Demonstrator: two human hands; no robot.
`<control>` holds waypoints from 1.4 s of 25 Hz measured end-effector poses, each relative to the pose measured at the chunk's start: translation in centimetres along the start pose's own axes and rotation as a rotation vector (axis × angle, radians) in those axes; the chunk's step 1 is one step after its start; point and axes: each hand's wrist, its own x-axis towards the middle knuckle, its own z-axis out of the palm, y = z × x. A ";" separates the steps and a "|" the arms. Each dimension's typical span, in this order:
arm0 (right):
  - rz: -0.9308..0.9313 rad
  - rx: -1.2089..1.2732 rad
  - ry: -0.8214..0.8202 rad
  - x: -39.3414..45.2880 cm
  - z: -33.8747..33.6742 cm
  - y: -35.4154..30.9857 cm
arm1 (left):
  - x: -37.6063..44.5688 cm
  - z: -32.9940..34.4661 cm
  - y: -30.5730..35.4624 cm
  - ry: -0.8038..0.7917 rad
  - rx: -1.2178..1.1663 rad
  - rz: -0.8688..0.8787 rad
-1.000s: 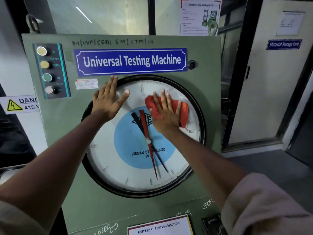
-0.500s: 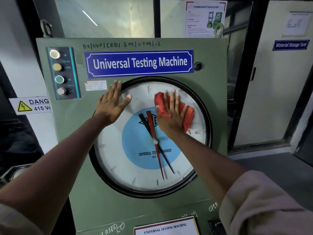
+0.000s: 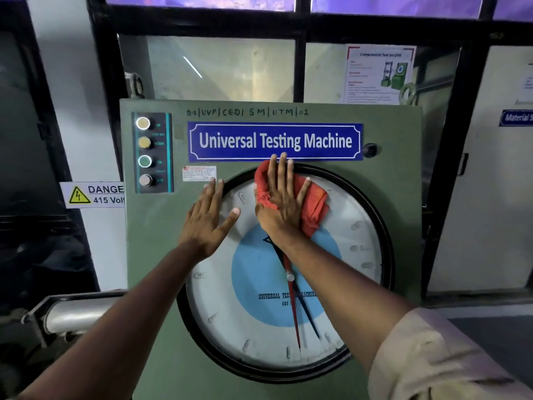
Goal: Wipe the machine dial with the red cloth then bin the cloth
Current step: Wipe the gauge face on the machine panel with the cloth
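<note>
Right hand: the right hand (image 3: 281,203) is lying flat with its fingers spread wide, pressing the red cloth (image 3: 313,202) against the top of the dial (image 3: 340,223). Its fingertips are reaching up over the black rim to the blue name sign (image 3: 275,141).
Red cloth: it is sitting bunched under the right palm, sticking out on both sides of the hand.
Left hand: the left hand (image 3: 209,220) is resting open and empty, flat on the upper left edge of the dial, partly on the green machine panel (image 3: 155,241).
Dial: the red pointer (image 3: 294,313) is pointing down.
Buttons: four round buttons (image 3: 144,151) are sitting in a column, left of the sign.
</note>
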 end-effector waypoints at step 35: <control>-0.346 -0.201 0.084 2.5 -0.9 7.8 | -2.1 1.3 -3.1 0.130 0.029 -0.122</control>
